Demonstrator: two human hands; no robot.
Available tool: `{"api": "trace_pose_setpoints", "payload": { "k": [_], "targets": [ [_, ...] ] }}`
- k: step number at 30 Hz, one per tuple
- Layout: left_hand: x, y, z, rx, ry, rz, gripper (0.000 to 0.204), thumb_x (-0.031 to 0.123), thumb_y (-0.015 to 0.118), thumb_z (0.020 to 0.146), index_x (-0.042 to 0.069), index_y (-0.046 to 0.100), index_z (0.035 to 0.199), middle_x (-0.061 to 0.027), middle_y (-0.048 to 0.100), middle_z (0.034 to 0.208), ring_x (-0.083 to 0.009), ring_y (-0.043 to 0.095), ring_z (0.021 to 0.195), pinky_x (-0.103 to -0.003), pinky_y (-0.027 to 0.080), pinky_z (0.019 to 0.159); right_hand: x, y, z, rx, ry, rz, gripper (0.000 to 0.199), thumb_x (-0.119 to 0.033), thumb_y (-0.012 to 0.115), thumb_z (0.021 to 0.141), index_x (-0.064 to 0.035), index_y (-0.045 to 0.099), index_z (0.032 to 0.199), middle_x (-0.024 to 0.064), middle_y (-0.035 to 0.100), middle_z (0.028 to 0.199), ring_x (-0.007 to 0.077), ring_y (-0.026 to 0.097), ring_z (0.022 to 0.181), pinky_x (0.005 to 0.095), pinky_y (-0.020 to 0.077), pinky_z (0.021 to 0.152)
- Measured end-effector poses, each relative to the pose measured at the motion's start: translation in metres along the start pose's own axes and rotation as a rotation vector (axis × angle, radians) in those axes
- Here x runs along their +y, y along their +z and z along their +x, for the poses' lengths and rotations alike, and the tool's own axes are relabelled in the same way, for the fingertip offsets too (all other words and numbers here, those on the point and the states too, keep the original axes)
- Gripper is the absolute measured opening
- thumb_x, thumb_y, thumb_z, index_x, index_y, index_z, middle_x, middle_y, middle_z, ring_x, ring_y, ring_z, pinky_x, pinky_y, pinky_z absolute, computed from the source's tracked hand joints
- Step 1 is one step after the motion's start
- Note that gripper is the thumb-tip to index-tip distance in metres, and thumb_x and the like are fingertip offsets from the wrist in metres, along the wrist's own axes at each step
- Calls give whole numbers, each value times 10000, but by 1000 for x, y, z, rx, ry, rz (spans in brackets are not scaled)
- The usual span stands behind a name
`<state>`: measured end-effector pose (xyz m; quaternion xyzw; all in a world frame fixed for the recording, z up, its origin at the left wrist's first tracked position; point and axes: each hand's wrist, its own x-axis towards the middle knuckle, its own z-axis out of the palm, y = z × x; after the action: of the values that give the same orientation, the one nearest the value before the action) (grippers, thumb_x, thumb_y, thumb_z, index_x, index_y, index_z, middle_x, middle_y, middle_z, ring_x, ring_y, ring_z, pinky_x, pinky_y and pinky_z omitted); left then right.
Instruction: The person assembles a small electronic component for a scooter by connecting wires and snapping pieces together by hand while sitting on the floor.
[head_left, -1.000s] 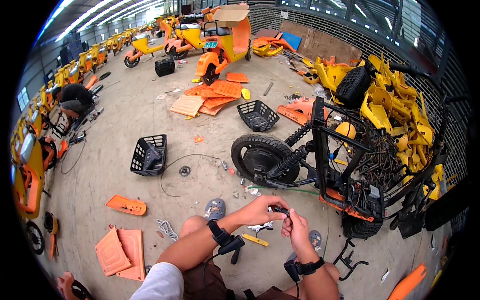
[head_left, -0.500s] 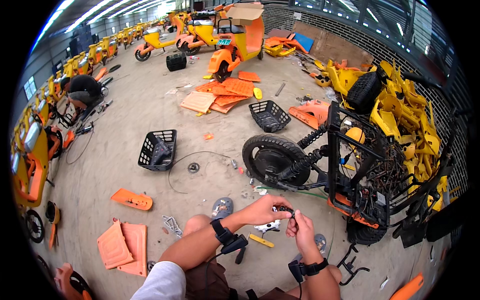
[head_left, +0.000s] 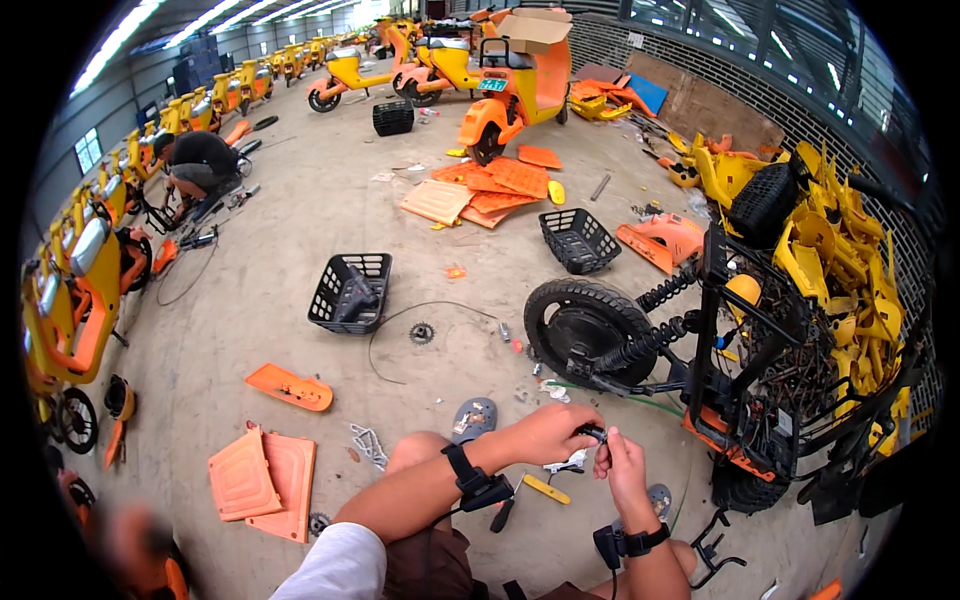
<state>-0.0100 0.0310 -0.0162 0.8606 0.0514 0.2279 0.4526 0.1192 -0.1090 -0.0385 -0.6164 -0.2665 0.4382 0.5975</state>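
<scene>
Both my hands meet in front of my knees around a small black part (head_left: 594, 433), mostly hidden by the fingers; its exact kind does not show. My left hand (head_left: 553, 434) pinches it from the left, knuckles up. On the other side my right hand (head_left: 624, 464) is closed, thumb and fingertips at the part's right end. Partly covered below the hands lies a white piece (head_left: 572, 462) on the floor. Close by are a yellow-handled tool (head_left: 546, 489) and a screwdriver with a black handle (head_left: 502, 515).
A stripped scooter frame (head_left: 720, 370) with its rear wheel (head_left: 588, 330) lies to my right. Black baskets (head_left: 350, 293), orange panels (head_left: 262, 480) and a sprocket (head_left: 422, 333) are scattered around. Yellow body parts (head_left: 835, 270) pile up by the wall. A person (head_left: 200, 165) crouches far left.
The whole scene has shifted rightward in the picture as my view turned left. My hands stay together at the small black part, and the white piece below them is now more covered.
</scene>
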Motion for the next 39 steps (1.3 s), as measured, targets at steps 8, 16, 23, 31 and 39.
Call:
{"api": "trace_pose_setpoints", "payload": {
  "k": [8, 16, 23, 31, 39],
  "targets": [
    [-1, 3, 4, -121, -79, -22, 285, 243, 549, 933, -37, 600, 952, -214, 612, 859, -384, 595, 803, -434, 458, 691, -5, 1, -12, 30, -184, -180, 382, -318, 450, 998, -53, 526, 734, -11, 483, 638, 55, 449, 551, 213, 397, 492],
    [11, 31, 20, -33, 44, -86, 287, 210, 648, 850, -37, 591, 983, -203, 634, 885, -364, 616, 828, -413, 475, 702, 1, -35, -18, 87, -135, -42, 411, -308, 426, 1003, -24, 503, 716, 11, 448, 590, 90, 424, 468, 240, 378, 424],
    [12, 43, 30, -226, -158, -202, 334, 274, 538, 938, -40, 590, 837, -158, 615, 672, -317, 607, 660, -401, 459, 629, 2, -44, -29, 117, -237, -195, 384, -278, 423, 1004, -27, 513, 728, 15, 448, 593, 81, 427, 475, 235, 369, 424],
    [11, 38, 30, -208, -220, -390, 301, 250, 611, 908, -42, 596, 979, -97, 628, 665, -151, 612, 613, -307, 477, 564, 0, -41, -27, 174, -301, -182, 326, -252, 441, 994, -20, 531, 783, 22, 486, 658, 86, 454, 517, 242, 393, 440],
    [1, 29, 22, -117, -42, -384, 291, 129, 707, 810, -48, 624, 1025, -125, 640, 766, -159, 601, 655, -301, 480, 594, 1, -33, -21, 112, -19, 140, 438, -402, 440, 979, -63, 454, 702, 21, 392, 530, 147, 415, 408, 294, 382, 402]
  ]
}}
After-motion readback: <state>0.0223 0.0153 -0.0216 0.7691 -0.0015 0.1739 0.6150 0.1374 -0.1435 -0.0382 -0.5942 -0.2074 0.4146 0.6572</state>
